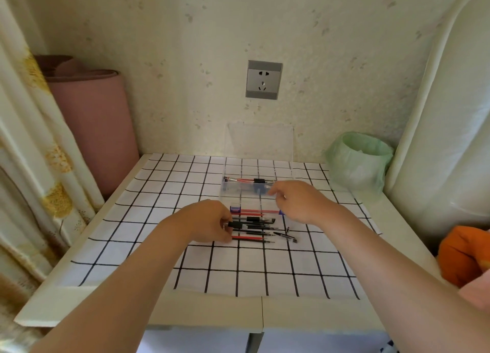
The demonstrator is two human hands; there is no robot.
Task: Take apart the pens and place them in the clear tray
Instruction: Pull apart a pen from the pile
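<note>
- Two hands work over the worktop, which is covered by a white cloth with a black grid.
- Left hand has its fingers closed on the end of a black pen piece at the left side of the pile.
- Right hand hovers beside the near right corner of the clear tray, fingers curled and narrow; I cannot tell whether it holds anything.
- One clear tray stands on the cloth near the wall, with a tall see-through back; several red and black pen parts lie inside it along the front, too bunched to count.
- One pile of pens and parts lies just in front of the tray, between the hands: red and black rods, plus blue caps; the exact number cannot be told.
- Two small dark bits lie apart at the right of the pile.
- Open cloth stretches wide to the left and toward the near edge.
- One green-lined bin sits at the far right corner; one pink roll leans at the left.
</note>
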